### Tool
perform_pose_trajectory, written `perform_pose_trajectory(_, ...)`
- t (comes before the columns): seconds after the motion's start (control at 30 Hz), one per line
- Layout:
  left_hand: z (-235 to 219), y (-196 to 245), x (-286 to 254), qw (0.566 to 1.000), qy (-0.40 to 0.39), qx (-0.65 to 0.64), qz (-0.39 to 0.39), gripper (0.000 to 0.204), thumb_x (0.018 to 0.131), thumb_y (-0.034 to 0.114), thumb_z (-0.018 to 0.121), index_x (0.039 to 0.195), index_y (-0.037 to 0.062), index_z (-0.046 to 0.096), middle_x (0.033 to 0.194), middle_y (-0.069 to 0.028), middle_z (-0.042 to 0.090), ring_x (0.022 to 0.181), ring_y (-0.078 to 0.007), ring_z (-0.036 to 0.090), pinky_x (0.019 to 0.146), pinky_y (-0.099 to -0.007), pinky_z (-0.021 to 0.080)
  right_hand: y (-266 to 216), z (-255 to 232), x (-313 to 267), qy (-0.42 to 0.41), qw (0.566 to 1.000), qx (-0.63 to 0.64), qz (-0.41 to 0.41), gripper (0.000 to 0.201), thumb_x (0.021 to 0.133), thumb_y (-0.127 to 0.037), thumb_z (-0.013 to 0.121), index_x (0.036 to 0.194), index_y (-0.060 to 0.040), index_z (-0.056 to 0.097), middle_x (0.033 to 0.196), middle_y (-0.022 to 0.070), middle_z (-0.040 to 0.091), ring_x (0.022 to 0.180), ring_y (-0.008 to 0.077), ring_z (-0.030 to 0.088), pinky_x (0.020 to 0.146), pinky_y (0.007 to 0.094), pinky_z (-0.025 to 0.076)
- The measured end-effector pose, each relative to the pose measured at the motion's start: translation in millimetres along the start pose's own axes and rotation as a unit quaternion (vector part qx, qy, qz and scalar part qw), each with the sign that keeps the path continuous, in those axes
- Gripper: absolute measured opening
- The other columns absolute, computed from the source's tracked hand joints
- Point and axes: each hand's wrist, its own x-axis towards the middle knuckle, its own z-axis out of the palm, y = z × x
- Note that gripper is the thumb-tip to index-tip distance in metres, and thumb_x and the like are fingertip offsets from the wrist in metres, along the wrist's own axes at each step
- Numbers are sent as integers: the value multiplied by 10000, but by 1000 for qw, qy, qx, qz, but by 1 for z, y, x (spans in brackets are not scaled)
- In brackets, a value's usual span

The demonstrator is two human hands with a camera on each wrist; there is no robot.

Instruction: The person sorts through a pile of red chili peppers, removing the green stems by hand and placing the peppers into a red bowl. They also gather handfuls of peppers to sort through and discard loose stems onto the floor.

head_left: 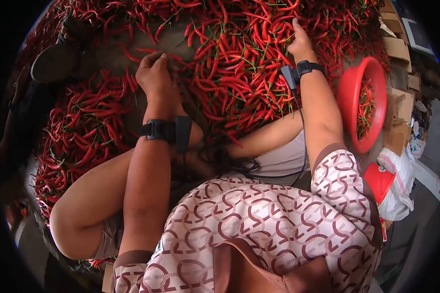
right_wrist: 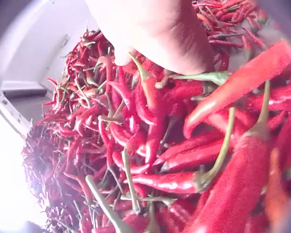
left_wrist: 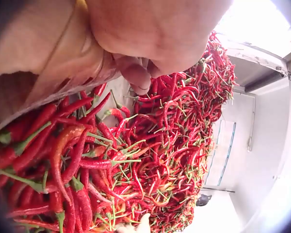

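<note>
Red chili peppers [head_left: 239, 73] with green stems lie in a thick layer around the person. The left hand [head_left: 154, 73] is above the gap between two piles, its fingers loosely bent; no pepper shows in it. In the left wrist view, that hand [left_wrist: 155, 34] hangs over the peppers [left_wrist: 87, 165], fingertips close together. At the far side of the pile, the right hand [head_left: 300, 45] reaches in among peppers with one finger extended. The right wrist view has the right hand [right_wrist: 160, 34] low over peppers [right_wrist: 179, 179]; its fingertips are hidden there.
A red basin [head_left: 344, 105] holding some peppers stands tilted right of the right forearm. Beyond are cardboard boxes [head_left: 401, 110], a red container [head_left: 378, 183] and a white sack [head_left: 401, 195]. The person's bent legs [head_left: 83, 210] border the left pile [head_left: 90, 122]. A dark round object [head_left: 54, 63] is upper left.
</note>
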Motion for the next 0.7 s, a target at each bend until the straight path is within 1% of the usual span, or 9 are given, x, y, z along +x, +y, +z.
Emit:
perform_pose_trajectory(0.2, 2, 6, -3, 1000, 17, -7, -16, 93, 848, 38, 626, 931, -1, 608, 737, -55, 633, 552, -119, 575, 462, -234, 438, -7, 5, -11, -248, 963, 88, 57, 343, 830, -290, 729, 1106, -128, 606, 1091, 39, 659, 1008, 215, 626, 883, 443, 495)
perform_pose_trajectory(0.3, 6, 3, -4, 1000, 14, -25, -5, 88, 851, 40, 615, 928, -1, 604, 713, -56, 624, 521, -119, 561, 430, -239, 416, -3, 12, -19, -221, 971, 77, 48, 306, 823, -268, 741, 1049, -97, 624, 1017, 59, 682, 930, 217, 649, 844, 435, 509)
perform_pose_trajectory(0.33, 6, 2, -2, 999, 15, -28, 0, 85, 853, 43, 606, 928, 2, 599, 693, -58, 616, 494, -118, 546, 405, -241, 396, 10, 3, 38, -296, 945, 107, 88, 310, 818, -274, 746, 1047, -104, 624, 1018, 56, 682, 951, 227, 641, 872, 453, 488)
perform_pose_trajectory(0.43, 5, 1, -3, 1000, 12, -13, 3, 85, 857, 43, 597, 930, 1, 592, 687, -65, 615, 474, -119, 534, 384, -243, 383, 3, 23, -13, -215, 971, 92, 53, 313, 820, -259, 743, 1070, -116, 621, 1022, 54, 681, 977, 228, 636, 903, 452, 491)
perform_pose_trajectory(0.53, 4, 2, -5, 1000, 8, -2, 2, 87, 860, 39, 595, 934, -7, 592, 705, -72, 621, 493, -121, 545, 391, -240, 392, 5, 23, -27, -298, 944, 127, 70, 737, 855, -520, 628, 1420, -123, 372, 1449, 104, 392, 1240, 304, 450, 968, 424, 440)
perform_pose_trajectory(0.57, 4, 3, -5, 1000, 7, -6, 1, 89, 861, 38, 594, 936, -8, 592, 705, -72, 621, 494, -121, 546, 393, -240, 391, -6, 32, -61, -166, 980, 89, 56, 662, 887, -518, 583, 1364, -82, 443, 1396, 100, 447, 1208, 283, 471, 974, 423, 428)
perform_pose_trajectory(0.6, 5, 3, -4, 1000, 9, -11, 3, 91, 861, 37, 594, 939, -10, 593, 706, -73, 622, 496, -121, 546, 395, -241, 390, -7, 40, -57, -135, 977, 111, 119, 578, 885, -508, 594, 1273, -83, 544, 1164, 87, 613, 1010, 217, 586, 807, 354, 504)
perform_pose_trajectory(0.67, 8, 5, -7, 1000, 12, -15, 0, 101, 857, 45, 599, 942, -11, 595, 696, -65, 615, 498, -117, 544, 403, -238, 390, 1, 23, -52, -344, 938, -7, -36, 509, 880, -497, 608, 1168, -78, 611, 968, 65, 665, 750, 156, 632, 568, 263, 495)
perform_pose_trajectory(0.7, 9, 8, -9, 1000, 15, -18, -1, 107, 854, 48, 602, 943, -11, 596, 692, -61, 612, 499, -116, 543, 407, -237, 390, 2, 30, -49, -281, 958, 52, -3, 389, 862, -379, 662, 1127, -99, 612, 1018, 62, 667, 889, 198, 624, 751, 373, 484)
